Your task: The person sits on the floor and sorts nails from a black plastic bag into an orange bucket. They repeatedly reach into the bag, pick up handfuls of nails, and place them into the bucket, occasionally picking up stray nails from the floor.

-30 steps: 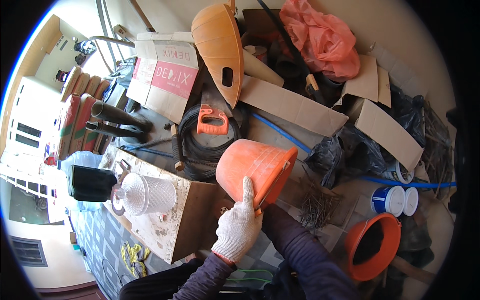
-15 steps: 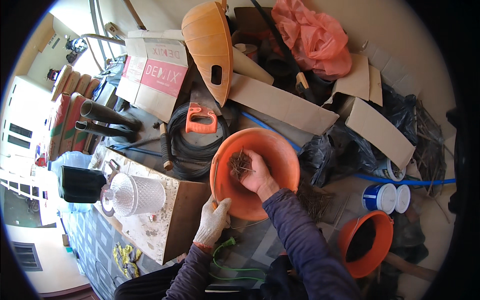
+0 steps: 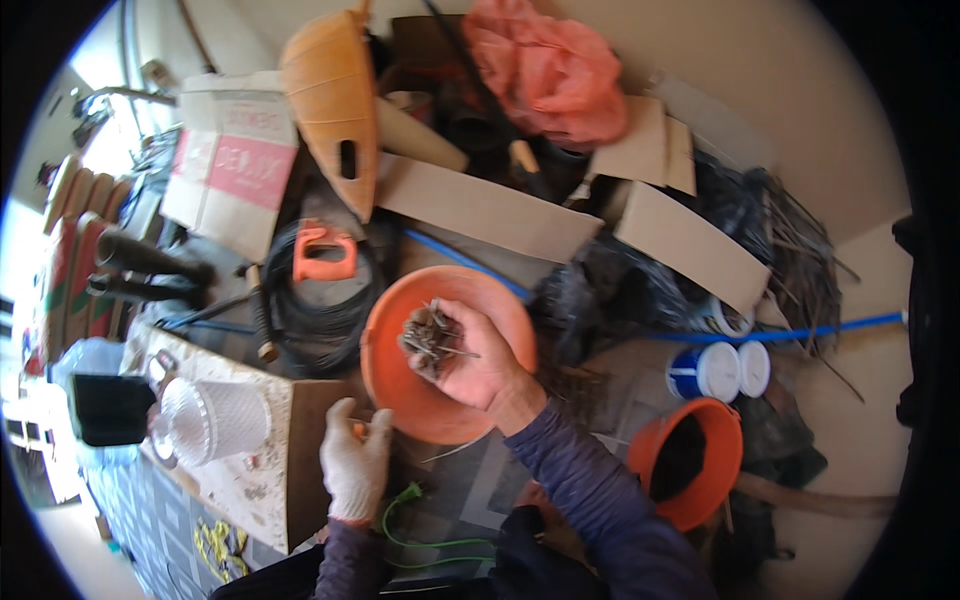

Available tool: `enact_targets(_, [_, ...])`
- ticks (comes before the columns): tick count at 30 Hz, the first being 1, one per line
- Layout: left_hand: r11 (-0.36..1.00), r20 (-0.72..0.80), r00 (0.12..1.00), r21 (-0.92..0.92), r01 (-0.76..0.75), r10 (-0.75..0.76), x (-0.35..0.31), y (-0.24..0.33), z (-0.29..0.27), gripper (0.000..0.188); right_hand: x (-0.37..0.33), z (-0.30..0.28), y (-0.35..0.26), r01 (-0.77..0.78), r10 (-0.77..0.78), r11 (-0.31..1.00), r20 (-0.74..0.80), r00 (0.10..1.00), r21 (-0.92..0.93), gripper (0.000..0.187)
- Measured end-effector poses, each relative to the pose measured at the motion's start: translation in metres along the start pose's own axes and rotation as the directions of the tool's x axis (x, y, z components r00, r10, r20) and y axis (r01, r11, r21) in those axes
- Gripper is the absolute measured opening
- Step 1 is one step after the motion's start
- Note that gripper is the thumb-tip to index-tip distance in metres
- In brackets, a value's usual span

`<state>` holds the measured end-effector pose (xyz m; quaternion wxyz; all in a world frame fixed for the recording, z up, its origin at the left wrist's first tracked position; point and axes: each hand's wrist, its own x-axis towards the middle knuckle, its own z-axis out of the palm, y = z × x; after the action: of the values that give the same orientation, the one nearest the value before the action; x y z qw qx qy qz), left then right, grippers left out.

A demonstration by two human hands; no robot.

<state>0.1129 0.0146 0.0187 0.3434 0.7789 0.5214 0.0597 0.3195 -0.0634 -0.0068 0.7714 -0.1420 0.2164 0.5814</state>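
A bare right hand (image 3: 480,365), palm turned up, cups a clump of thin, dark nails (image 3: 430,342) above the open mouth of an orange bucket (image 3: 387,385). The fingers curl loosely around the bundle, which pokes out in several directions; one longer shank juts past the palm.

Just left of the rim, the left hand (image 3: 353,470) wears a pale knitted glove, thumb and fingers spread. A bit of orange shows between them, but from here one cannot tell whether it is being gripped.

Good handling, in this onlooker's judgement, means keeping that palm level and inside the bucket's rim, so strays drop in rather than onto the tiles. With bare skin against metal points, a light cup looks wiser than a squeeze, and the gloved hand seems the better one for steadying the bucket or picking at tangles.

A green cord (image 3: 440,545) curls across the floor below. To the left, a cut-glass jar (image 3: 222,420) sits on a stained box (image 3: 312,455); beyond the bucket lies an orange-handled saw (image 3: 325,273). A second orange bucket (image 3: 724,465), dark inside, tilts at right.
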Motion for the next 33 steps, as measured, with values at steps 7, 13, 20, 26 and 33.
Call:
enact_targets(7, [0.782,0.113,0.793,-0.297,-0.548,0.599,-0.005,0.111,0.04,0.045,-0.116,0.053,-0.053,0.23,-0.227,0.973,0.209,0.951,0.009,0.03])
enact_targets(13, [0.854,0.419,0.797,-0.472,-0.218,0.435,0.005,0.189,0.118,0.037,-0.184,0.009,-0.131,0.452,-0.449,0.889,0.053,0.892,-0.076,0.032])
enact_targets(20, [0.682,0.446,0.636,-0.71,-0.177,0.63,0.005,0.181,0.118,0.037,-0.088,-0.102,-0.191,0.527,-0.546,0.837,-0.273,0.792,-0.147,0.033])
enact_targets(26, [0.831,0.457,0.728,-0.479,-0.283,0.511,-0.008,0.14,0.075,0.06,-0.095,-0.064,-0.192,0.251,-0.619,0.644,-0.3,0.726,-0.722,0.043])
enact_targets(33, [0.802,0.161,0.97,-0.545,0.243,-0.184,-0.068,0.021,0.048,0.029,-0.174,0.032,-0.062,0.166,-0.596,-0.292,0.315,0.739,-0.942,0.027])
